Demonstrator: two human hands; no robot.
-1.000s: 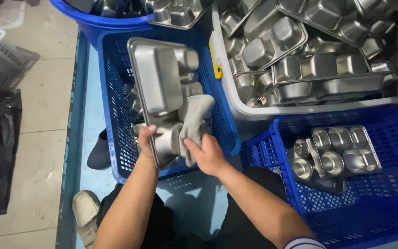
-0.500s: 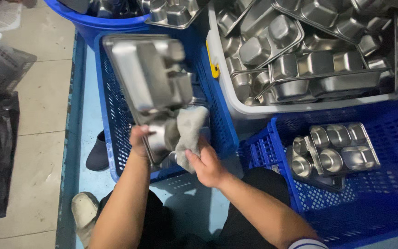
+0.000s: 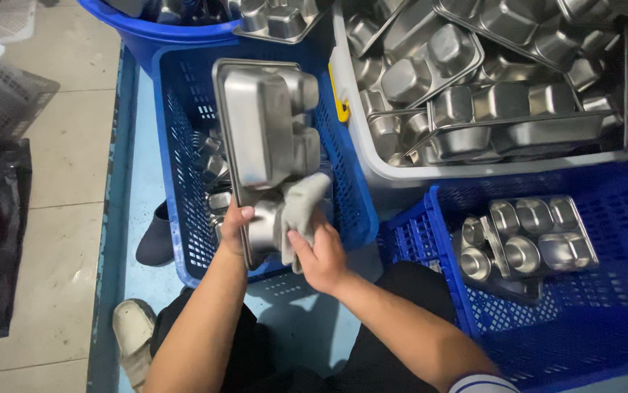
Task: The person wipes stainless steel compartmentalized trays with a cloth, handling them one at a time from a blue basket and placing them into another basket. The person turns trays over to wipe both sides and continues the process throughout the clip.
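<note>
The left hand (image 3: 232,227) still grips the steel tray (image 3: 264,138), now tilted more upright. The right hand (image 3: 321,255) keeps clutching the grey cloth (image 3: 301,207) against the tray's lower edge.

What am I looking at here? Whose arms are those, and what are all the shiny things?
The camera sits on a person's head and looks down, so the arms are that person's own. There is no machine here. The left hand grips the near edge of a shiny metal tray with food compartments, seen from its underside and tilted over a blue crate. The right hand presses a grey cloth against the tray. A white tub behind holds a heap of similar trays. Another blue crate on the right holds a few trays. Below you can see the person's dark trousers and a light shoe on the floor.
</note>
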